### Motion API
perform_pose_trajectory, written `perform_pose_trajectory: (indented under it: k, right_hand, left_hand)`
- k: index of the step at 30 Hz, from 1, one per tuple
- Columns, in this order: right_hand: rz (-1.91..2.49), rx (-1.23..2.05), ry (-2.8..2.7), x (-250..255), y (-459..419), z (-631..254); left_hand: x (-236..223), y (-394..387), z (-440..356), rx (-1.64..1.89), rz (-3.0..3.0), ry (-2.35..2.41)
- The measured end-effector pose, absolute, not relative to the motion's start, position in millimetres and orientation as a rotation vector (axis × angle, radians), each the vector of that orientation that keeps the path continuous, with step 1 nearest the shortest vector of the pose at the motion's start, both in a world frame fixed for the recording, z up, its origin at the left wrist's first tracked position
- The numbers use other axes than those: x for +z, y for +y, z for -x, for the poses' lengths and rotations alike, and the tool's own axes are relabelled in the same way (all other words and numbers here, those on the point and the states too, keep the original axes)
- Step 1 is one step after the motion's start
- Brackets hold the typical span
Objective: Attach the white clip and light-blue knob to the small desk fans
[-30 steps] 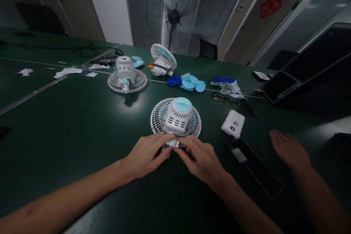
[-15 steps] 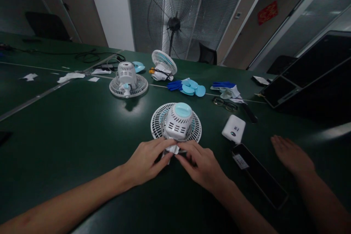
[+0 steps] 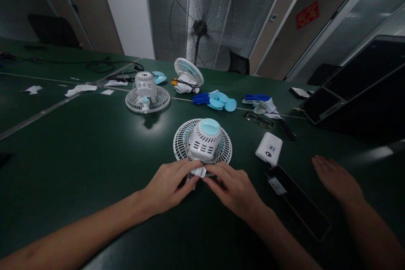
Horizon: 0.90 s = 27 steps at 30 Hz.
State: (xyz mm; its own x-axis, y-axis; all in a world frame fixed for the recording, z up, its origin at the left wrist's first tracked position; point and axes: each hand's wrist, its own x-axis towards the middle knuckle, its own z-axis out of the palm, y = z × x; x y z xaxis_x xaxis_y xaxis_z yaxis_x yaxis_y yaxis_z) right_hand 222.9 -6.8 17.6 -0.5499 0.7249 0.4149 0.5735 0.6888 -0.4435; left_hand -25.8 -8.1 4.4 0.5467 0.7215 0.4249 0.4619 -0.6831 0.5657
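Observation:
A small white fan [image 3: 206, 143] lies grille-down on the dark green table, its motor housing with a light blue cap facing up. At its near side, my left hand [image 3: 172, 185] pinches the white clip or base part [image 3: 199, 171] from the left. From the right, my right hand [image 3: 232, 187] grips the same part between thumb and fingers. The fingertips of both hands almost meet there and hide most of its shape. The fan's grille [image 3: 182, 145] shows around the housing, and a pale cord loops beside it.
Beyond stand another face-down fan [image 3: 147, 88], a tilted fan [image 3: 188, 76], blue fan blades [image 3: 222, 101] and gloves [image 3: 261, 102]. To the right are glasses [image 3: 259, 120], a white power bank [image 3: 268, 148], a black phone [image 3: 299, 202] and another person's hand [image 3: 337, 179].
Both hands keep the same hold on the fan's near part. Only a slight shift of the whole view shows.

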Motion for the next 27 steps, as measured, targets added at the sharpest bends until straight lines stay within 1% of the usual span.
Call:
perform_pose_trajectory:
  k: [3,6,8,11,12,13,14,15,16,17,19,21,24,27]
  right_hand:
    - [0.923,0.207,-2.385,17,-4,-226]
    - [0.966,0.330,-2.322,17,-5,-218]
    - [1.070,0.596,-2.175,16,-7,-210]
    - [1.249,1.186,-1.830,14,-8,-199]
    - [1.280,1.335,-1.743,14,-8,-198]
    - [1.290,1.414,-1.706,14,-7,-198]
    - [1.289,1.397,-1.724,16,-7,-200]
    - [1.275,1.292,-1.794,17,-6,-203]
    - [1.245,1.126,-1.891,19,-6,-207]
    - [1.203,0.888,-2.005,21,-5,-212]
    - [1.025,0.539,-2.274,22,-3,-220]
    - [0.922,0.316,-2.380,22,-2,-225]
    - [0.911,0.242,-2.379,20,0,-223]
    - [0.973,0.431,-2.286,19,-3,-213]
  left_hand:
    - [5,-8,25,0.934,-2.394,0.960]
    - [6,-8,25,0.917,-2.390,0.971]
    - [7,-8,25,0.897,-2.390,0.983]
    - [6,-8,24,0.890,-2.384,0.984]
    - [6,-8,24,0.892,-2.385,0.980]
    - [6,-8,24,0.894,-2.390,0.976]
    - [5,-8,24,0.894,-2.395,0.976]
    - [5,-8,24,0.893,-2.398,0.979]
    - [5,-8,24,0.889,-2.399,0.982]
    - [5,-8,24,0.891,-2.397,0.983]
    - [5,-8,24,0.903,-2.394,0.978]
    - [6,-8,25,0.919,-2.394,0.975]
    - [7,-8,25,0.930,-2.390,0.976]
    - [8,-8,25,0.914,-2.393,0.978]
